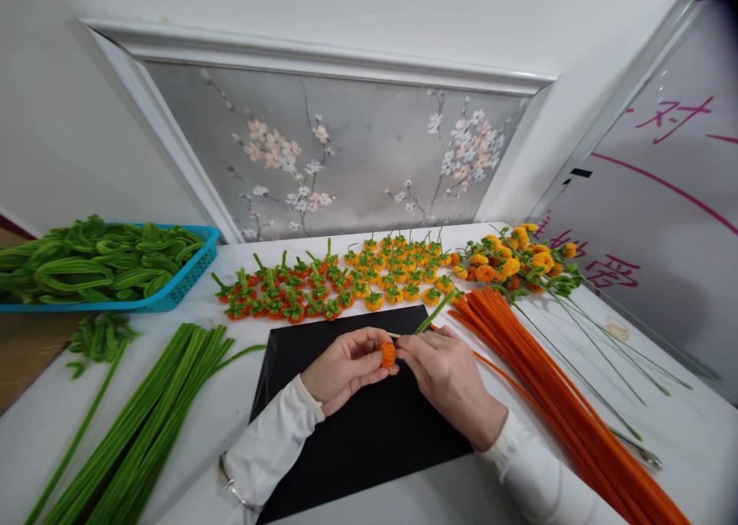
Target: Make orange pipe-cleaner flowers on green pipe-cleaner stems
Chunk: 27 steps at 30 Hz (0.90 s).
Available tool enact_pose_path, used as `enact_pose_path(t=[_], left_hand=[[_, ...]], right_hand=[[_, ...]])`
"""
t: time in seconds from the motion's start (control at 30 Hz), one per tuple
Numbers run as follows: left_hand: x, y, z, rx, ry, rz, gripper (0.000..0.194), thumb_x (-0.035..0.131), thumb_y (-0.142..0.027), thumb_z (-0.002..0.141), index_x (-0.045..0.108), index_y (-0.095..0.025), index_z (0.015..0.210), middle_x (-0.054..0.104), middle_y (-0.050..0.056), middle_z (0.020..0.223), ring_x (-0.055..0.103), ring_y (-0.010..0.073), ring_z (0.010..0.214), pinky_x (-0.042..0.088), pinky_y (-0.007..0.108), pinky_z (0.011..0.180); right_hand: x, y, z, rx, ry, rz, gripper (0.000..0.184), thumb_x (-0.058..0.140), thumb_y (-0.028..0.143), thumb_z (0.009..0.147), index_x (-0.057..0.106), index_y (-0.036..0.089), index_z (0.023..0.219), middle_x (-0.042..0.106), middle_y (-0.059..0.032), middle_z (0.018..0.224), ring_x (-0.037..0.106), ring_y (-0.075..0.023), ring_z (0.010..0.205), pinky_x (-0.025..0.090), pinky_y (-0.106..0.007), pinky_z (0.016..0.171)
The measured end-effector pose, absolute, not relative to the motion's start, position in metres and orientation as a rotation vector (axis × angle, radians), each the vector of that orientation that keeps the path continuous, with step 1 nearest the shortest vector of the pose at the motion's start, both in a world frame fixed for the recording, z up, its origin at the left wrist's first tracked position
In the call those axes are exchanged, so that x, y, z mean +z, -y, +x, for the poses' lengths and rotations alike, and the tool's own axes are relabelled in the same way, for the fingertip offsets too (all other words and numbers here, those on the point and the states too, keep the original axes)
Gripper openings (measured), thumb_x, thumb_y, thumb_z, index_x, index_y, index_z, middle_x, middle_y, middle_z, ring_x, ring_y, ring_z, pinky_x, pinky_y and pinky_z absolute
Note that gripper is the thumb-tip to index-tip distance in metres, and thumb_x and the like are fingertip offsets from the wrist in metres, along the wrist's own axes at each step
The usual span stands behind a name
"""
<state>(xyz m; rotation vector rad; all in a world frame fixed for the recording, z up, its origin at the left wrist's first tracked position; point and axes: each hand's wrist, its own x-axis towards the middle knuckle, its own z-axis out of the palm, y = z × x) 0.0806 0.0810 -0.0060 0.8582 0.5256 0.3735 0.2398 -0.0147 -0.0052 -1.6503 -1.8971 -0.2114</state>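
Note:
My left hand [346,365] is closed in a pinch on a small orange pipe-cleaner ball [388,353], held over a black mat [300,371]. My right hand [447,375] meets it from the right, fingers pinched on the ball and on a green pipe cleaner [433,314] that sticks up and away from it. Both wrists are in white sleeves. Behind the mat lie rows of finished little orange and red pieces with green tops [323,287].
A bundle of green pipe cleaners [150,410] lies at left, orange ones [553,387] at right. A blue basket [190,275] of green curled pieces stands far left. Yellow flowers on wire stems [519,264] lie back right, and pliers [637,446] lie near the right edge.

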Motion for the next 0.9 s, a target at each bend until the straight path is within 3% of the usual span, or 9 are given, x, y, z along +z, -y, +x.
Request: enact_pose_path(t=[0.17,0.27,0.37,0.47,0.53,0.6,0.7,0.9], left_hand=[[-0.004,-0.076,0.085,0.453,-0.564,0.976,0.019,0.078,-0.014,0.068,0.068,-0.013,0.084,0.068,0.003,0.081,0.069,0.0149,0.074,0.057,0.020,0.068],[-0.003,-0.076,0.085,0.498,-0.568,0.897,0.023,0.078,-0.013,0.067,0.068,-0.013,0.088,0.069,0.004,0.083,0.069,0.0144,0.074,0.057,0.019,0.067],[-0.002,-0.077,0.084,0.490,-0.564,0.764,0.026,0.078,-0.011,0.067,0.068,-0.013,0.091,0.069,0.004,0.083,0.070,0.0147,0.072,0.057,0.017,0.065],[-0.002,-0.078,0.082,0.449,-0.541,0.688,0.027,0.078,-0.010,0.067,0.067,-0.010,0.091,0.068,0.005,0.081,0.070,0.0138,0.069,0.057,0.014,0.062],[-0.002,-0.078,0.082,0.424,-0.506,0.666,0.028,0.079,-0.012,0.066,0.066,-0.010,0.091,0.068,0.005,0.079,0.069,0.0122,0.066,0.057,0.013,0.061],[-0.003,-0.077,0.082,0.406,-0.473,0.658,0.028,0.079,-0.013,0.066,0.066,-0.010,0.091,0.068,0.005,0.079,0.069,0.0109,0.064,0.056,0.012,0.060],[-0.003,-0.077,0.082,0.384,-0.441,0.673,0.029,0.080,-0.012,0.065,0.066,-0.012,0.090,0.068,0.004,0.078,0.069,0.0105,0.064,0.056,0.012,0.060],[0.003,-0.077,0.082,0.408,-0.483,0.886,0.023,0.080,-0.020,0.066,0.067,-0.014,0.085,0.068,0.002,0.073,0.069,0.0126,0.062,0.056,0.015,0.059]], right_hand=[[-0.007,0.014,0.242,-0.111,1.908,-1.738,0.026,0.043,0.022,0.095,0.062,0.019,0.078,0.063,0.0002,0.062,0.055,-0.0117,0.053,0.029,-0.026,0.055],[-0.003,0.017,0.241,-0.315,1.930,-1.745,0.020,0.045,0.021,0.094,0.065,0.020,0.093,0.060,-0.0002,0.062,0.053,-0.0134,0.056,0.029,-0.028,0.057],[0.006,0.022,0.238,-0.523,1.943,-1.712,0.023,0.046,0.019,0.093,0.063,0.023,0.109,0.064,-0.0039,0.077,0.055,-0.0167,0.069,0.031,-0.031,0.065],[0.012,0.024,0.235,-0.550,1.902,-1.656,0.024,0.043,0.016,0.094,0.064,0.021,0.104,0.065,-0.0076,0.104,0.056,-0.0219,0.096,0.032,-0.036,0.079],[0.011,0.023,0.234,-0.454,1.887,-1.589,0.024,0.041,0.014,0.094,0.064,0.020,0.099,0.064,-0.0069,0.108,0.055,-0.0219,0.103,0.032,-0.038,0.087],[0.008,0.019,0.234,-0.267,1.882,-1.508,0.023,0.042,0.015,0.094,0.064,0.020,0.093,0.067,-0.0054,0.096,0.059,-0.0176,0.090,0.037,-0.034,0.083],[0.004,0.015,0.236,0.071,1.791,-1.421,0.023,0.042,0.019,0.095,0.064,0.019,0.087,0.064,-0.0038,0.080,0.058,-0.0120,0.067,0.044,-0.024,0.064],[0.015,0.017,0.235,0.295,1.625,-1.431,0.020,0.050,0.017,0.087,0.067,0.019,0.076,0.060,-0.0007,0.064,0.054,-0.0110,0.055,0.042,-0.022,0.053]])
